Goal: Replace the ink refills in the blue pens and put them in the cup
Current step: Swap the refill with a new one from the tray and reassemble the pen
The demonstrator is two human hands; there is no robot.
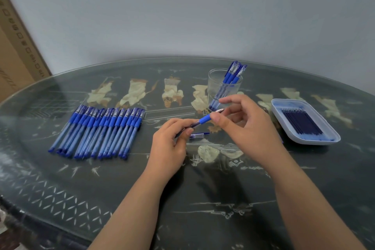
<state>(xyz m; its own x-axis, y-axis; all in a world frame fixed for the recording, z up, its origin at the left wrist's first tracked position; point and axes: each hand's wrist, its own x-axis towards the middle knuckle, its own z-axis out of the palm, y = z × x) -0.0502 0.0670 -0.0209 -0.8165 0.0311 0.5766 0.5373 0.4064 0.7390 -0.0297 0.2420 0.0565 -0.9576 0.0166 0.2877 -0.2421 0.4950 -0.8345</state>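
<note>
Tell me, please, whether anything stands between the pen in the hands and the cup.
Nothing visible does. The pen, held by the left hand and pinched by the right hand, sits just in front of the cup. The pens in the cup lean right, leaving its mouth's left side free.

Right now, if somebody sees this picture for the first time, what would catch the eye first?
The two hands at the centre: the left hand grips a pen by its barrel, and the right hand pinches its tip end. Then the long row of pens on the left, the cup behind the hands, and the tray of refills on the right.
</note>
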